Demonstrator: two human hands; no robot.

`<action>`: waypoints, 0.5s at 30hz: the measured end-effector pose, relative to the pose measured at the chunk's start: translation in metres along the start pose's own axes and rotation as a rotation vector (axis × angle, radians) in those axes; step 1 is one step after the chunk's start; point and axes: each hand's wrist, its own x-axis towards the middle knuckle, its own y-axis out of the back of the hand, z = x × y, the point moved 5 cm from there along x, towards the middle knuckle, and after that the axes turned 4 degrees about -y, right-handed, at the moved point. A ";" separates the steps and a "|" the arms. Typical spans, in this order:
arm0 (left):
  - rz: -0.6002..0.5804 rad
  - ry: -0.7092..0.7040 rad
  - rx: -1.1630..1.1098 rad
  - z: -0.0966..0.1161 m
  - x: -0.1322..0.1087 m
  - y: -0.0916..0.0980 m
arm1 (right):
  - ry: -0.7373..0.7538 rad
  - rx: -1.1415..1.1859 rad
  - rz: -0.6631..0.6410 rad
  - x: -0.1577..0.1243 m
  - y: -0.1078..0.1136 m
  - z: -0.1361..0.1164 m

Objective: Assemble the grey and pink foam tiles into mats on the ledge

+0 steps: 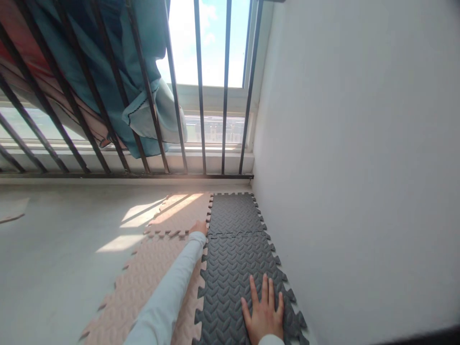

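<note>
My right hand [264, 309] lies flat on a dark grey interlocking foam floor mat [233, 258], fingers spread, holding nothing. My left hand [199, 227] reaches far forward in a pale long sleeve. It rests at the toothed seam between the grey mat and a pale pink foam mat [168, 215], and most of its fingers are hidden from this angle. The two mats lie side by side, and a joined seam crosses the grey one.
A white wall [352, 143] runs along the right side of the grey mat. Ahead stands a black metal window grille [199, 96], with teal fabric [108, 81] hanging at upper left. Bare grey concrete floor [43, 258] spreads left of the pink mat.
</note>
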 end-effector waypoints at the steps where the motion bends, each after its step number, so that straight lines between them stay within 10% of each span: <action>1: -0.006 -0.002 0.009 0.000 -0.002 -0.001 | -0.001 0.001 -0.011 0.000 -0.001 0.000; 15: -0.009 0.056 -0.002 0.004 -0.006 -0.005 | -0.009 -0.011 -0.060 0.000 -0.008 0.001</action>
